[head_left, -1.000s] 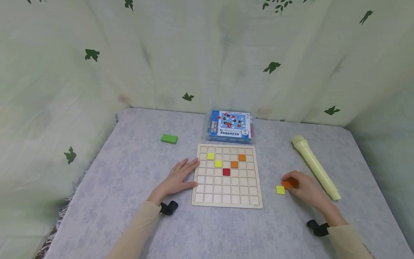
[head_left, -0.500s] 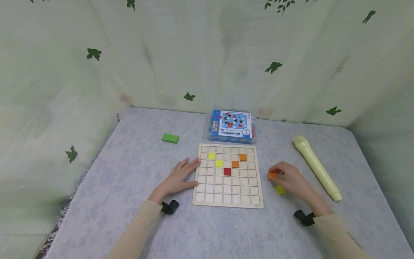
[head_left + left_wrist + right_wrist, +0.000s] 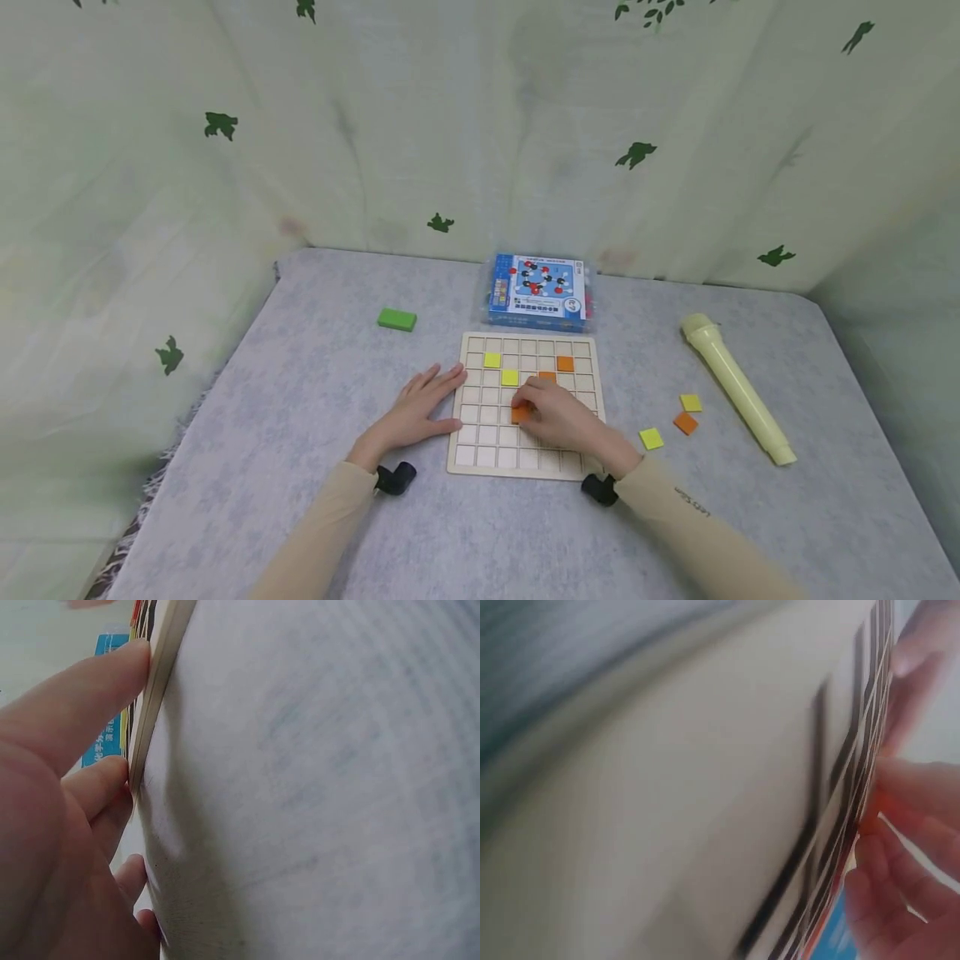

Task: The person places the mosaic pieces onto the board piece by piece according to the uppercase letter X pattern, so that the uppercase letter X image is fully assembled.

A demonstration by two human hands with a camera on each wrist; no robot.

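The wooden grid board (image 3: 525,408) lies flat on the grey table (image 3: 300,467) and serves as the landmark. The right hand (image 3: 558,417) rests over the board's middle, its fingers curled round an orange tile (image 3: 521,413) that it pinches and holds down on a cell just below the centre. The red tile is hidden beneath this hand. The left hand (image 3: 416,412) lies flat on the table against the board's left edge, fingers straight and relaxed, holding nothing; the left wrist view shows a fingertip (image 3: 124,671) touching the board's rim.

On the board, toward its far side, sit two yellow tiles (image 3: 492,360) (image 3: 510,377) and an orange tile at upper right (image 3: 565,364); another orange tile (image 3: 547,377) peeks out just beyond the right hand's knuckles.

Right of the board, loose on the table, lie a yellow tile (image 3: 650,438), an orange tile (image 3: 685,423) and a second yellow tile (image 3: 691,403), close together. Farther right lies a pale yellow tube (image 3: 735,387), slanted. Just beyond the board's far edge sits a blue box (image 3: 537,292). Beyond the board's far left corner, well apart, lies a green block (image 3: 397,319). A leaf-printed curtain (image 3: 450,125) hangs behind the table.
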